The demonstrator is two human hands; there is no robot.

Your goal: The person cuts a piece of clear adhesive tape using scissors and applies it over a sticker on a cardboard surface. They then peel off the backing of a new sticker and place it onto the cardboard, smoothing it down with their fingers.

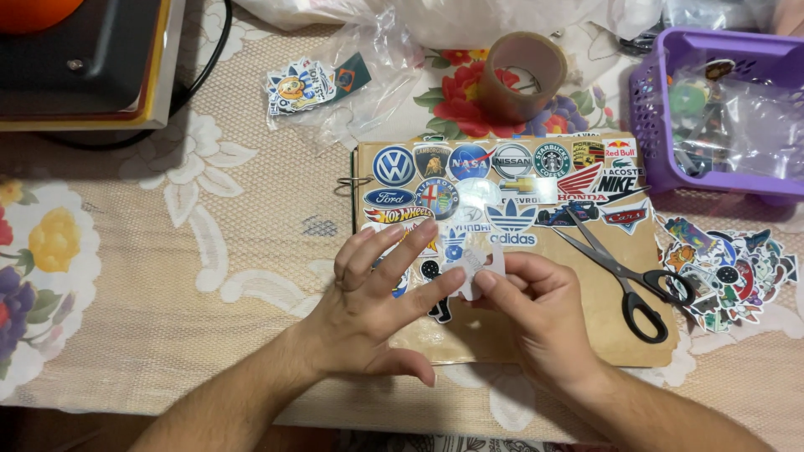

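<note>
A brown ring-bound notebook cover (620,335) lies in front of me, its upper half filled with many colourful logo stickers. My left hand (377,310) rests flat on the cover with fingers spread, touching stickers near its middle. My right hand (536,314) pinches a small white sticker backing (476,266) between thumb and fingers, just above the cover and beside my left fingertips. Black-handled scissors (624,276) lie on the cover's right part, blades pointing up-left.
A pile of loose stickers (729,268) sits at the right. A purple basket (645,117) with bagged items stands at back right, a brown tape roll (523,75) at back centre, a bag of stickers (306,84) back left. A lace floral tablecloth (167,251) covers the table.
</note>
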